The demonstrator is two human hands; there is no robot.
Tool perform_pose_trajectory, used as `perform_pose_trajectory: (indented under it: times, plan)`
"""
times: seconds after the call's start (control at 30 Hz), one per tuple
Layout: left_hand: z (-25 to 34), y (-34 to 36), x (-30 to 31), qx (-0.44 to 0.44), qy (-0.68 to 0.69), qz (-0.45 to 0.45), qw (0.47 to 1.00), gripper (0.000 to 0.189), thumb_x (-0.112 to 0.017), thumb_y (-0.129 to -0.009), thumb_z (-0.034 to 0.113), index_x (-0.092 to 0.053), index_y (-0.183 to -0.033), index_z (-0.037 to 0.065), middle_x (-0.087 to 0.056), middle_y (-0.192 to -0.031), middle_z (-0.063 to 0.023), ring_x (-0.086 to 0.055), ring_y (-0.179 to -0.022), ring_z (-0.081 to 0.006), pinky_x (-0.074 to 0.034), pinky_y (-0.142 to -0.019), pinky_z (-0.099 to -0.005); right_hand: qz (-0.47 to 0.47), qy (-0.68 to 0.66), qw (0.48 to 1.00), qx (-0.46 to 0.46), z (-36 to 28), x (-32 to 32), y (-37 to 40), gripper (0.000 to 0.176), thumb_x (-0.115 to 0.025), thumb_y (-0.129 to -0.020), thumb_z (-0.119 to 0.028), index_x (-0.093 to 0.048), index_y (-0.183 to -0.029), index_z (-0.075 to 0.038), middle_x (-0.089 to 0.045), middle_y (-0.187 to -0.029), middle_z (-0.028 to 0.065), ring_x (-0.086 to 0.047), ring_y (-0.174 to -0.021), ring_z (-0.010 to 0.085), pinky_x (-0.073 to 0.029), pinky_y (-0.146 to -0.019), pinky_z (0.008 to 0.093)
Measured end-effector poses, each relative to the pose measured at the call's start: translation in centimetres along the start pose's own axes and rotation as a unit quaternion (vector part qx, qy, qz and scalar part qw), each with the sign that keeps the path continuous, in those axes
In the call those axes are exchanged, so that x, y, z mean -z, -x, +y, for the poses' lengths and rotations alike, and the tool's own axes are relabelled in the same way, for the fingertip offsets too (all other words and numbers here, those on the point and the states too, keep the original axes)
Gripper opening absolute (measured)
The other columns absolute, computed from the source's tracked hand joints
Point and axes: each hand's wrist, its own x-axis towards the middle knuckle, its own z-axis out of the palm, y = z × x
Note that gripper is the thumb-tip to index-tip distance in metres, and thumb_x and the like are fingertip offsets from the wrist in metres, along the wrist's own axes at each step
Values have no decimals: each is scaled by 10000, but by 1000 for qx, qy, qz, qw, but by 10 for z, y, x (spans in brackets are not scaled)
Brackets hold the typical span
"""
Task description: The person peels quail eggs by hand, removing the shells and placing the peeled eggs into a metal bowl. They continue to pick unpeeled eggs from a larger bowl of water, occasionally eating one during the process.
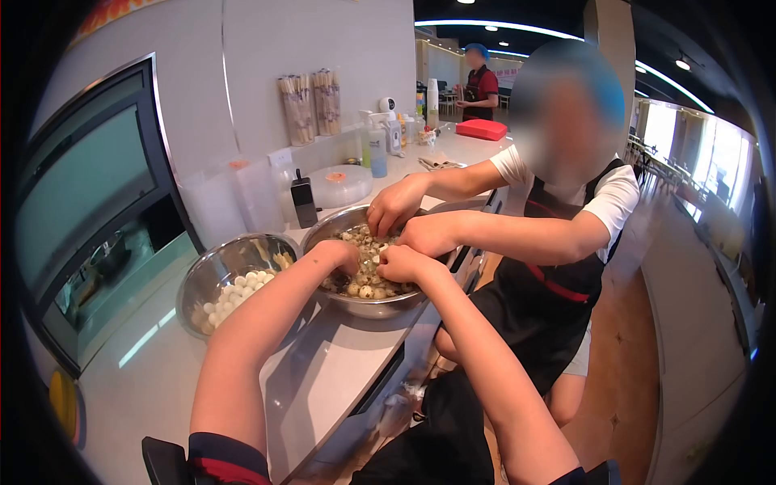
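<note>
Both my hands reach into a large steel bowl (pixel 368 308) of speckled quail eggs (pixel 368 291) and shell bits in liquid. Inside its left rim is my left hand (pixel 343 257), fingers curled downward and largely hidden. My right hand (pixel 402 265) is at the right of the bowl with bent fingers pressed together; whatever they hold is too small to make out. Across from me, a co-worker's two hands (pixel 396 204) dip into the same bowl, close to mine. On the left stands a second steel bowl (pixel 194 283) with several smooth white peeled eggs (pixel 234 297).
Behind the bowls stand a black device (pixel 303 200), a clear round plastic container (pixel 343 186) and pump bottles (pixel 378 149). Wrapped chopsticks (pixel 311 105) hang on the wall. A red box (pixel 482 129) lies farther along the counter. Another person (pixel 480 85) stands in the background.
</note>
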Motion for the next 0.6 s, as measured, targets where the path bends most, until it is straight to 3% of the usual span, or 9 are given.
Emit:
perform_pose_trajectory:
  times: [0.17,0.23,0.27,0.33,0.43,0.6]
  plan:
    - [4,2,-1,11,20,1,1000,287,-553,-657,236,-613,-781,-16,-605,-718,-128,-574,-640,-231,-466,-588,-310,-7,-15,1000,10,-3,4,4,289,-479,-705,-178,-624,-878,1,-605,-876,197,-590,-837,297,-449,-767,368]
    - [6,5,5,4,-39,9,999,337,-532,-686,218,-605,-929,-4,-615,-882,-137,-602,-769,-230,-480,-638,-329,6,-16,1000,17,0,0,0,276,-511,-713,-208,-619,-879,-15,-610,-850,180,-592,-807,283,-454,-733,363]
    - [7,4,4,4,-39,10,999,337,-532,-686,218,-605,-929,-4,-615,-882,-137,-602,-769,-230,-480,-638,-329,19,-16,999,24,2,-2,-2,270,-544,-721,-239,-615,-879,-32,-616,-825,163,-594,-776,269,-460,-698,358]
    - [8,3,0,-13,-16,21,1000,259,-526,-690,210,-613,-786,-15,-605,-707,-124,-586,-654,-214,-473,-577,-312,24,-5,1000,19,4,-4,-4,267,-544,-720,-239,-615,-875,-33,-615,-817,162,-594,-772,271,-459,-697,360]
    - [4,-2,0,14,60,-3,998,241,-517,-699,192,-612,-788,-11,-606,-724,-122,-588,-660,-207,-473,-571,-311,38,4,999,19,6,-7,-7,259,-544,-719,-236,-617,-866,-35,-615,-808,164,-593,-766,277,-458,-697,366]
    - [10,9,5,-24,4,13,1000,251,-500,-705,178,-610,-843,-1,-613,-808,-123,-593,-686,-215,-472,-578,-313,46,26,998,19,8,-6,-7,244,-540,-713,-226,-621,-847,-38,-613,-813,171,-593,-770,284,-455,-710,373]
